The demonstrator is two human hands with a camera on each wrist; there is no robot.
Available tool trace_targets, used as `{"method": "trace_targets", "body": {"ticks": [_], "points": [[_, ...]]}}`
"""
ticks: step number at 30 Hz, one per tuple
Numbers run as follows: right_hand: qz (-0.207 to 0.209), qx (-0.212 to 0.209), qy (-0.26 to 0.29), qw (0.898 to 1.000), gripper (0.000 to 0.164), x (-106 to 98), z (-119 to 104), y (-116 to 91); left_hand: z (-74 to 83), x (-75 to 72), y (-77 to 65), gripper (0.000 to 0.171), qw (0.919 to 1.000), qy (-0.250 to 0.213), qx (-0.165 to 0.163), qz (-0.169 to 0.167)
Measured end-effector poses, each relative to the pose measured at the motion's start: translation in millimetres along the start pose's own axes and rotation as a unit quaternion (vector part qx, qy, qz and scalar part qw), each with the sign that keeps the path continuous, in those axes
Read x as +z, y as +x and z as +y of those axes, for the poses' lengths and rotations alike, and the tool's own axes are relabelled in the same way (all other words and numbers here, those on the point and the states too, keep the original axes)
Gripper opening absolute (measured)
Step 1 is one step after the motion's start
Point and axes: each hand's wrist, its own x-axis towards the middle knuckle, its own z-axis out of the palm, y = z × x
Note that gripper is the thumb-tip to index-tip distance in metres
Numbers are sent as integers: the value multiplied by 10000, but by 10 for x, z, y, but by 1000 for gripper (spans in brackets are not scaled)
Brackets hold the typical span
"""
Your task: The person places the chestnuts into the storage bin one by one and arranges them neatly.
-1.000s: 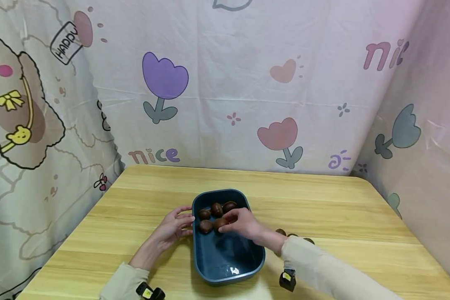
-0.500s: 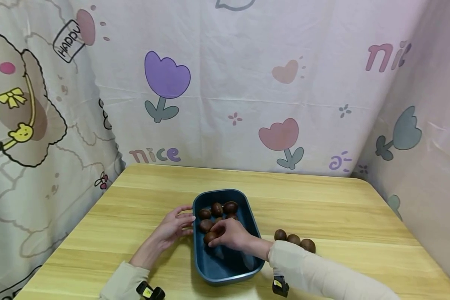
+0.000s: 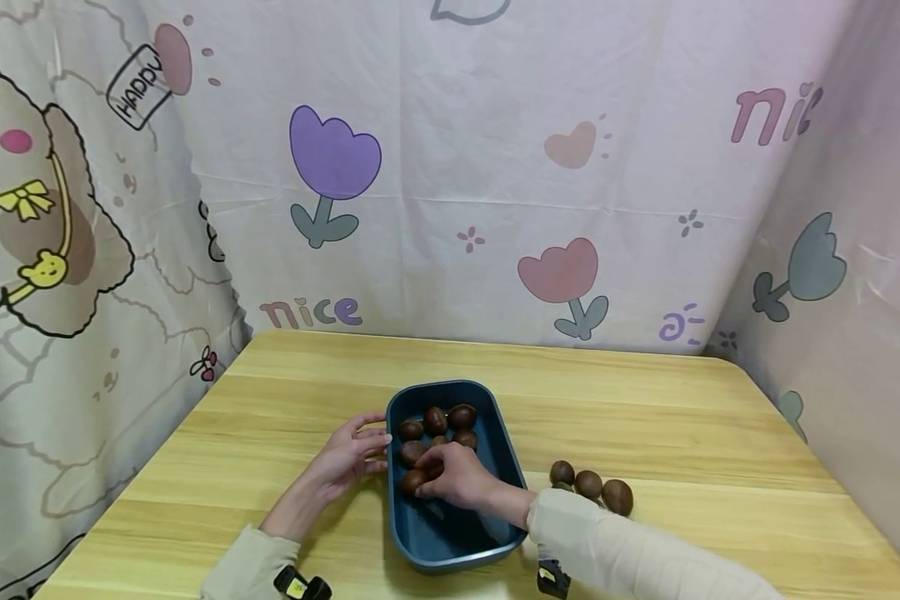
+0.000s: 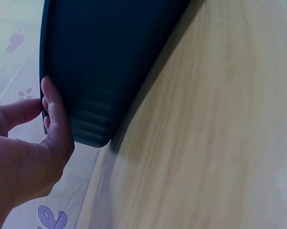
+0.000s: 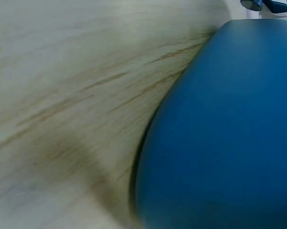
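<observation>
a pale fabric backdrop printed with flowers (image 3: pixel 435 150) stands behind a light yellow wood-grain table (image 3: pixel 630 417). on it is a deep blue rectangular tray with rounded corners (image 3: pixel 438 533). the left hand (image 3: pixel 348 457) rests its loosely extended fingers on the tray's outer left wall, gripping nothing. the right hand (image 3: pixel 457 477), inside the tray, pinches a glossy dark-brown round nut (image 3: pixel 411 482) between thumb and fingertips.

half a second ago that nut was a little farther right; now it is close against the left wall, in front of two rows of similar dark-brown nuts (image 3: pixel 435 419). it seems to begin a third row.

the wall leaves little room to its left; bare tray floor lies toward the near end, and a narrow strip runs along the right wall. beyond the right rim, loose brown round nuts (image 3: pixel 618 497) sit near the right sleeve (image 3: pixel 600 531), which partly hides some.
</observation>
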Motion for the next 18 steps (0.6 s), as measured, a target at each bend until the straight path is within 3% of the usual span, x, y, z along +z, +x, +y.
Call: {"method": "trace_targets", "body": {"ticks": [9,18], "points": [[-422,-338,36,9985,23,-226,-3,-62,-14,9,5,51,10000,-9,5,-21],[-183,-550,245,9980,22,-709,46,-154,-8,16,-3,49,10000,-53,30,-6]]}}
